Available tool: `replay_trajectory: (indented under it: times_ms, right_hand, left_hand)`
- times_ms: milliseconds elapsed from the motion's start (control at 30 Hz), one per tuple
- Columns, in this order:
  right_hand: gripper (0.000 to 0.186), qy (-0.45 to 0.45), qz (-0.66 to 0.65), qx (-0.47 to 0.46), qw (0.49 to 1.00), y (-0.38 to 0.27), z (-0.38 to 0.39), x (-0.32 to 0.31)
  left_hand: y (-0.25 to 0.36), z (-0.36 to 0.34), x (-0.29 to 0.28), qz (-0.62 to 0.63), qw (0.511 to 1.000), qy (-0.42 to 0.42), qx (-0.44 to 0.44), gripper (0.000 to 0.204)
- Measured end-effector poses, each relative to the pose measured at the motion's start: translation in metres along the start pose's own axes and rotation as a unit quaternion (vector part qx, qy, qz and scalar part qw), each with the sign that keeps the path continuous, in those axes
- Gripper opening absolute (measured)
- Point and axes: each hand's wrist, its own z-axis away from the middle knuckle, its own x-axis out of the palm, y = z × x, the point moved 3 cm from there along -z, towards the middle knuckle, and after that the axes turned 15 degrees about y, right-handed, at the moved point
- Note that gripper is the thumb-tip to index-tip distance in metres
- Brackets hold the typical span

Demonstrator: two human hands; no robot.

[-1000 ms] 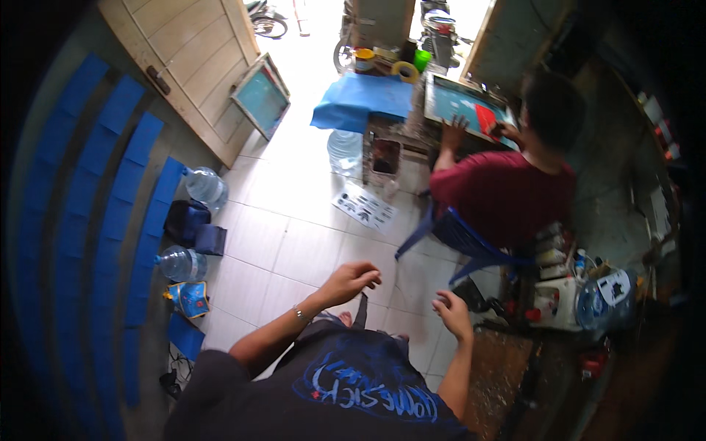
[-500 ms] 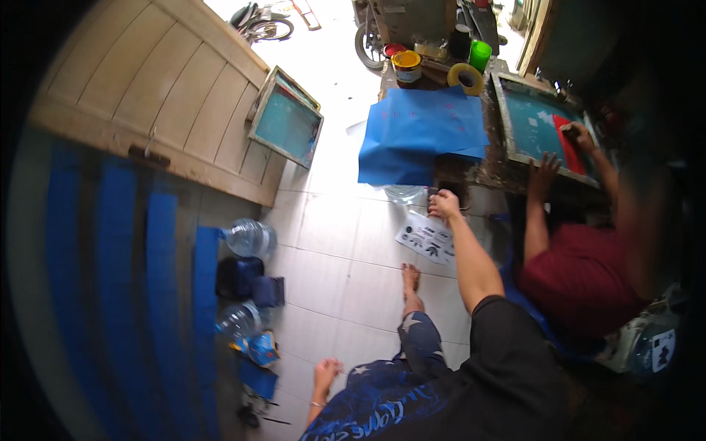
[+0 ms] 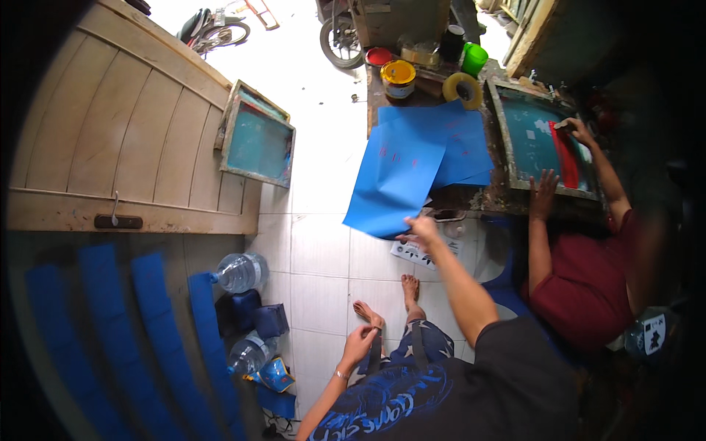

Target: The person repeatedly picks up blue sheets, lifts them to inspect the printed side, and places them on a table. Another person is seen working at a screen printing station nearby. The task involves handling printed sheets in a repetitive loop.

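My right hand [image 3: 421, 231] is closed on the near right corner of a blue sheet [image 3: 393, 173] with small red marks. The sheet slants off the bench toward me, its far part over other blue sheets [image 3: 473, 151]. My left hand [image 3: 360, 343] hangs over my lap with fingers curled together; whether they hold anything is hidden. Right of the sheets, a co-worker's hand [image 3: 543, 194] rests on the rim of a screen-printing frame [image 3: 518, 125]. The co-worker's other hand [image 3: 578, 132] grips a small tool beside a strip of red ink [image 3: 565, 158].
A yellow paint tub [image 3: 398, 79], a tape roll [image 3: 462, 90] and a green cup [image 3: 474, 57] stand behind the sheets. A printed white sheet [image 3: 414, 253] lies below my right hand. At left are a wooden door [image 3: 125, 125], another frame [image 3: 257, 143], large water bottles [image 3: 243, 273] and hanging blue strips [image 3: 103, 294].
My right hand has taken hold of a blue sheet's corner and swung that sheet toward me, off the others. My left hand has moved up and right. The view has shifted.
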Motion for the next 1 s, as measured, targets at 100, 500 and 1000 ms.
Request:
replay_trajectory:
  times_ms: [100, 500, 1000]
  right_hand:
    - [0.022, -0.085, -0.184, 0.061, 0.977, 0.041, 0.074, 0.068]
    - [0.027, -0.069, -0.329, 0.248, 0.909, 0.121, 0.247, 0.28]
    - [0.041, 0.206, 0.533, -0.418, 0.706, -0.186, -0.068, 0.125]
  left_hand:
    - [0.04, -0.044, 0.024, 0.068, 0.994, -0.046, 0.076, 0.049]
    - [0.057, -0.133, -0.087, 0.284, 0.888, 0.359, 0.053, 0.06]
    - [0.062, -0.163, -0.302, 0.335, 0.888, 0.315, -0.01, 0.031]
